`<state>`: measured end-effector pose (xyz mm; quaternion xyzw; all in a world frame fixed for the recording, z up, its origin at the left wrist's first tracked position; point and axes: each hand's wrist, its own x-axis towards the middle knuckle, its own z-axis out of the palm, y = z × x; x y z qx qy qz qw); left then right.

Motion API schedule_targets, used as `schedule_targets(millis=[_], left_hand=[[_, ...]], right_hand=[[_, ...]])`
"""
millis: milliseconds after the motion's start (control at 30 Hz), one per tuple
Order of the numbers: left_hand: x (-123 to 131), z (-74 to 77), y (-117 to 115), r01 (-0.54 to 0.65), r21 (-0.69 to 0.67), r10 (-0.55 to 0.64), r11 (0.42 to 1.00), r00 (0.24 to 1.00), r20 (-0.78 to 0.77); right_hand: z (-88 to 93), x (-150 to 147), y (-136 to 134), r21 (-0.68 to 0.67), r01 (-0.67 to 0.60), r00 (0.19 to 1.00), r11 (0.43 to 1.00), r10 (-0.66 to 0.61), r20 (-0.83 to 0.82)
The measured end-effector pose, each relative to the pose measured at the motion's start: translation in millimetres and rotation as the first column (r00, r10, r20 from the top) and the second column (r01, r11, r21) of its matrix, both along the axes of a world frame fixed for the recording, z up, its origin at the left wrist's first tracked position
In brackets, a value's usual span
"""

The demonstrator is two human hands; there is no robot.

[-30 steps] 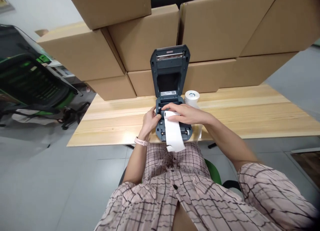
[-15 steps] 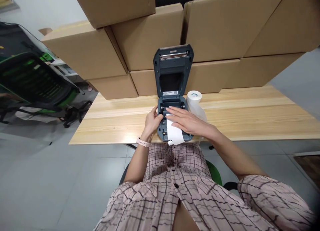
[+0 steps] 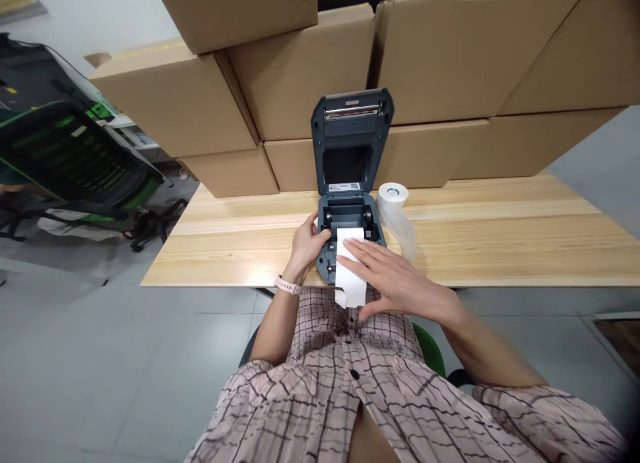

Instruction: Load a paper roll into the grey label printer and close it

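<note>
Paper strip (image 3: 350, 287), draped over front of open printer (image 3: 350, 139); likely light, limp, easily creased; best taken by side edges; overlaid by right hand (image 3: 393, 281), grip spread, nothing clasped; printer steadied by left hand (image 3: 306, 244), grip closed on left side

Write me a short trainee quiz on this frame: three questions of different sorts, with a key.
1. Multiple choice: what does the left hand touch?
A. a cardboard box
B. the side of the printer
C. the chair
2. True or false: the right hand lies over the white strip with its fingers extended.
3. Short answer: from the person's own view, on which side of the printer does the white roll stand?

Key: 1. B. 2. True. 3. The right side.
</note>
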<state>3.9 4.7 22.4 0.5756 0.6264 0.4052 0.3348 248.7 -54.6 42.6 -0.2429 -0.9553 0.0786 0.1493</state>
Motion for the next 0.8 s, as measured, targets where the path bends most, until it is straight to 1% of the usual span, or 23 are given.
schedule_targets(millis=[67,233,333,467,667,800], left_hand=[[0,0.0,0,-0.002,0.001,0.002,1.000,1.000,-0.001],[-1,-0.5,-1,0.023,0.009,-0.023,1.000,1.000,0.018],[-1,-0.1,-1,0.041,0.013,-0.041,0.999,0.999,0.019],[-2,-1.0,-2,0.019,0.010,-0.020,1.000,1.000,0.024],[-2,-3.3,-1,0.026,0.015,-0.026,1.000,0.999,0.031],[-2,-1.0,-2,0.026,0.001,-0.026,1.000,0.999,0.034]], right_hand=[[0.5,-2,-3,0.033,-0.001,1.000,0.999,0.001,0.017],[4.5,-12,-4,0.088,0.070,0.998,0.994,-0.070,0.002],[3.1,-15,-2,0.096,0.103,0.993,0.990,-0.097,-0.063],[-0.8,-13,1,0.067,0.125,0.981,0.990,-0.114,-0.155],[-3.8,-7,7,0.042,0.088,0.976,0.995,-0.078,-0.204],[-4.1,-4,12,0.011,0.043,0.973,0.999,-0.040,-0.225]])
